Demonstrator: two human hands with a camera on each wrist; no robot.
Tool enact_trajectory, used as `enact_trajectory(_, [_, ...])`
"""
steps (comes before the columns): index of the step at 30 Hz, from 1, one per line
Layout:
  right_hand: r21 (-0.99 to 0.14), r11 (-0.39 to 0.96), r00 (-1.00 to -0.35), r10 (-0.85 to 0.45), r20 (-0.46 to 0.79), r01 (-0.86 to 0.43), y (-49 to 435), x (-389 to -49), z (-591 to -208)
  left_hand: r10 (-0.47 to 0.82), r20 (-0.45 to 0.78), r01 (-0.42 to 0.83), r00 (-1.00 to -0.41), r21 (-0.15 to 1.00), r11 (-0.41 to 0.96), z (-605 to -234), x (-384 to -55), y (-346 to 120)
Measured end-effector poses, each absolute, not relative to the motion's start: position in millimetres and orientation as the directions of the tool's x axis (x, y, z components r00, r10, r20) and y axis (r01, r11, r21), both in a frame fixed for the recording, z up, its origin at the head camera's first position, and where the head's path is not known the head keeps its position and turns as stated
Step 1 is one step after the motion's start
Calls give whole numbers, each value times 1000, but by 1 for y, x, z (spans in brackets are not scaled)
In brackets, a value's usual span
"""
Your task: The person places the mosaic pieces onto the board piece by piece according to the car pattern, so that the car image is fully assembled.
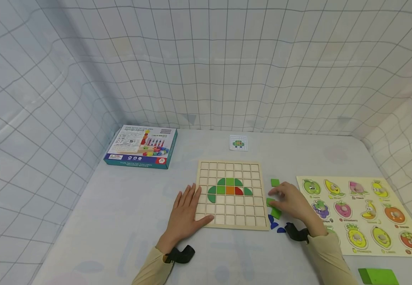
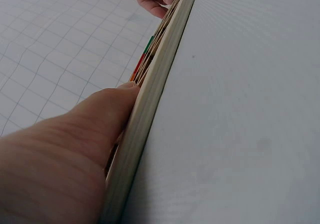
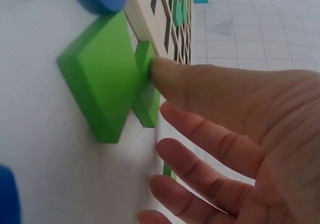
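My left hand (image 1: 186,213) lies with straight fingers along the left edge of a wooden grid board (image 1: 239,219), its thumb on the near rim. On the board sit green pieces, an orange square (image 1: 230,190) and a red quarter-circle (image 1: 239,191). To the right of the board, my right hand (image 1: 293,201) has its thumb tip on a green square tile (image 3: 146,101); its other fingers are loosely bent, apart from the thumb. Another green square tile (image 3: 102,79) lies beside it, and a third green tile (image 1: 275,182) lies farther back.
Blue half-round pieces (image 1: 273,225) lie near the board's lower right corner. A small pattern card (image 1: 238,143) lies behind the board. At right is a fruit puzzle board (image 1: 339,184), with a green block (image 1: 378,276) nearer. A boxed bead set (image 1: 138,146) sits back left.
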State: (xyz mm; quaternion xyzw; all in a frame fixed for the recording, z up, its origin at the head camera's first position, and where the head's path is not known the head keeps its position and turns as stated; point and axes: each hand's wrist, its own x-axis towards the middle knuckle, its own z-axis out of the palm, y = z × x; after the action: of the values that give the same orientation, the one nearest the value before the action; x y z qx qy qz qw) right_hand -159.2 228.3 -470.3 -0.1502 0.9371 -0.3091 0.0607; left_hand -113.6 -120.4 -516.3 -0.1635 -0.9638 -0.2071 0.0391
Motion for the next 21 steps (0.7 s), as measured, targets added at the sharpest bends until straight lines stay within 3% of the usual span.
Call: enact_trajectory(21, [-612,761,-957,-289,-22,-216,231,-157,-481,291,167,334,-942,388,859,-519,-113,-119])
